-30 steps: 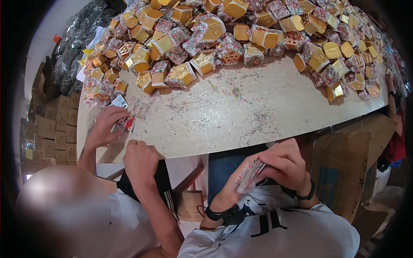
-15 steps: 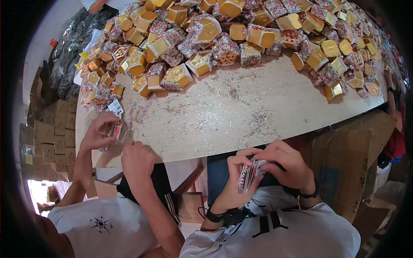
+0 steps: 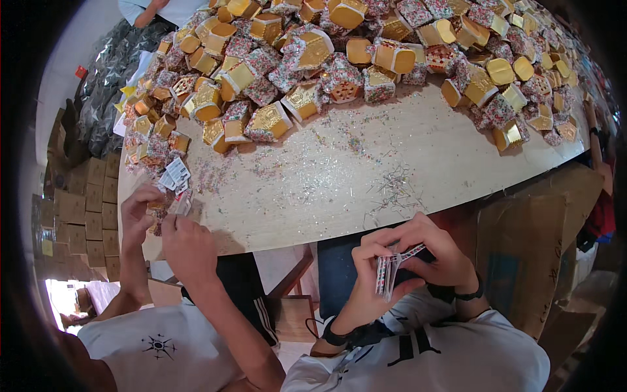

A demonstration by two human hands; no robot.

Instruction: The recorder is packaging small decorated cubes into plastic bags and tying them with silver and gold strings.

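Observation:
My left hand is closed on a stack of thin printed cards with red, white and green patterned edges, held upright just off the table's near edge. My right hand grips the same stack from the other side, its thumb and fingers at the tops of the cards. The cards fan apart slightly between the two hands. Some of the fingers are hidden behind the stack. On the table beyond my hands lies a scatter of thin clear pins or strips.
House-shaped ornaments, gold and sprinkle-coated, heap across the far side of the table. At left, a co-worker's hands handle a small item beside white tags. Cartons stack at far left; a large cardboard box stands right.
My hands have turned the cards more upright, and the stack now spreads at the top. The co-worker's hands have come closer together and lower over their item.

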